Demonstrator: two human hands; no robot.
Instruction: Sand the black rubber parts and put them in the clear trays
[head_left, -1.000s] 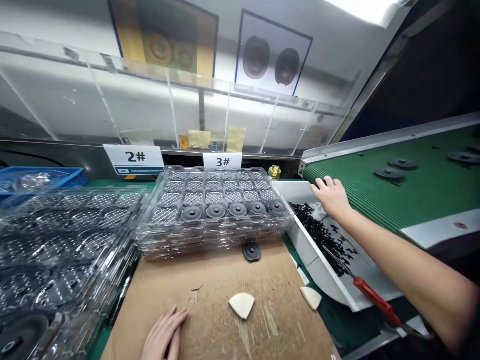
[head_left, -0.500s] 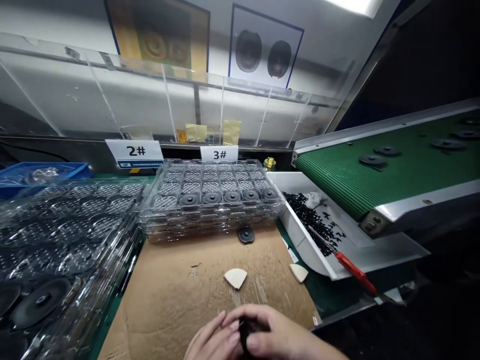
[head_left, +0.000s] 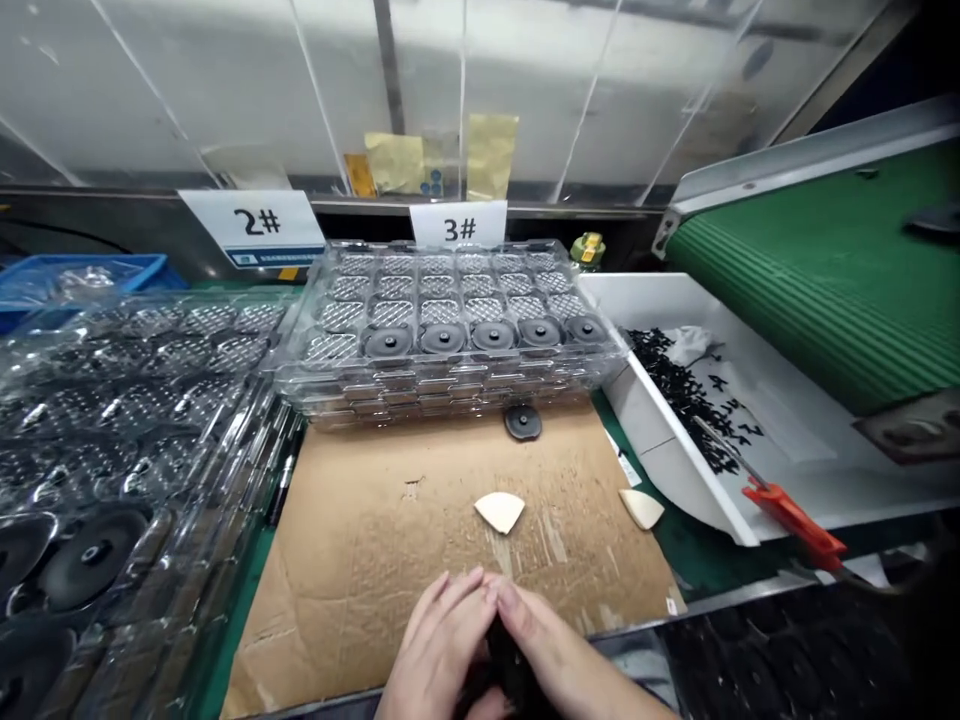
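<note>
At the bottom edge of the head view my left hand (head_left: pixel 439 645) and my right hand (head_left: pixel 559 640) meet, fingertips touching. Both are closed around a black part (head_left: pixel 510 665), mostly covered by my fingers, so its shape is unclear. Below them lies a brown cardboard sheet (head_left: pixel 360 560). Just beyond my fingertips is a cream wedge-shaped piece (head_left: pixel 500 512), and a second cream wedge (head_left: pixel 641 508) sits by the sheet's right edge. A single black round part (head_left: pixel 523 422) rests near the back of the cardboard.
Stacked clear trays (head_left: pixel 450 375) at the back hold several round black parts in the front row. More clear trays (head_left: pixel 150 440) stand left. On the right, a white bin (head_left: pixel 795 420) contains small black pieces and a red-handled tool (head_left: pixel 799 525), beneath a green conveyor (head_left: pixel 840 290).
The view has tipped downward, so the trays and bin sit higher in it. My fingertips have come together over the black part, and my right thumb has shifted.
</note>
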